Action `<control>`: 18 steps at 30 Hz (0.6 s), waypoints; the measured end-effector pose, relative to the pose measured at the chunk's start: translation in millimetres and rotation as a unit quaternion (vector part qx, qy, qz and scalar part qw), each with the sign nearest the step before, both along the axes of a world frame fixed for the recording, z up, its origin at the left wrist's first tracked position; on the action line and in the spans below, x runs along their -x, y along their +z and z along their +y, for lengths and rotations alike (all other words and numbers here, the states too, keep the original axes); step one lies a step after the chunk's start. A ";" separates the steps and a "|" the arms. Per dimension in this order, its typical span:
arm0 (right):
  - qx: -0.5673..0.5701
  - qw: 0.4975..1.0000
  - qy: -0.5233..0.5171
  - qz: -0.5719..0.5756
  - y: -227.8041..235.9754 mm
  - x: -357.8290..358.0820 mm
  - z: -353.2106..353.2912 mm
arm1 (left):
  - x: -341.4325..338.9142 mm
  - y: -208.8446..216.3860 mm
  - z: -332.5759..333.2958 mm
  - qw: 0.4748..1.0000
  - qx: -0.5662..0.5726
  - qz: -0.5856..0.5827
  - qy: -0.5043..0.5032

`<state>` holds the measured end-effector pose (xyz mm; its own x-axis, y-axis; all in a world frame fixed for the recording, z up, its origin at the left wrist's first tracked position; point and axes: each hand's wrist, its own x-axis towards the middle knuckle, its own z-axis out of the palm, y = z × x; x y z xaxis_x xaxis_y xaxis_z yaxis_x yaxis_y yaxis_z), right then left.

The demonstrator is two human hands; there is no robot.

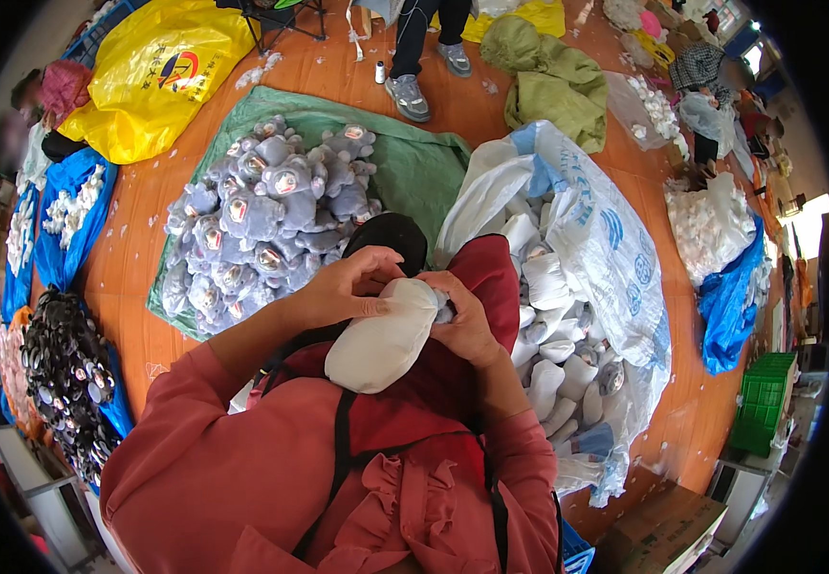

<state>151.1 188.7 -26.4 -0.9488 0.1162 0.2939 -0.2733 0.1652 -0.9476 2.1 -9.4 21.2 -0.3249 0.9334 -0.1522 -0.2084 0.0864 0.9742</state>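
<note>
Between my hands, over my lap, lies a white stuffed plush piece (376,346), rounded at its near end. A small bit of grey plush shows at its far right end. My left hand (352,285) grips the top of it, thumb on the white cloth and fingers bent over the far side. My right hand (464,323) pinches the grey end; its fingertips are partly hidden. To my right, an open white woven sack (615,249) holds several similar white pieces (548,287), some with grey parts. Ahead to the left is a heap of grey plush toys (271,196).
The heap rests on a green sheet (414,158) on the orange floor. Dark small plush items (65,383) are piled at left. A yellow sack (161,77) and an olive sack (558,86) lie farther off. Someone's shoes (407,98) stand ahead. A green crate (763,402) is at right.
</note>
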 end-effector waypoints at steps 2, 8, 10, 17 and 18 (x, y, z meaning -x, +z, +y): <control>0.006 1.000 -0.004 0.003 1.2 1.2 -3.8 | 2.8 -6.5 2.4 1.000 0.009 0.016 -0.019; 0.040 0.997 -0.030 -0.060 -12.0 -4.2 -15.6 | 9.4 5.2 3.0 0.977 0.131 0.097 -0.141; 0.033 0.993 -0.061 -0.098 -14.7 -4.8 -17.8 | 8.2 8.2 4.2 0.973 0.136 0.126 -0.135; 0.061 0.975 -0.130 -0.172 -21.3 0.7 -27.8 | 2.6 10.3 8.6 0.965 0.182 0.120 -0.147; 0.061 0.972 -0.140 -0.179 -21.8 2.1 -28.3 | 1.2 6.3 7.8 0.967 0.165 0.146 -0.128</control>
<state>149.0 160.4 -48.2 -0.9136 0.3984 -0.0808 0.1169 0.0669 -0.9909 0.8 -1.6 27.5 -0.1643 0.9050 -0.3925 0.1415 0.4154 0.8986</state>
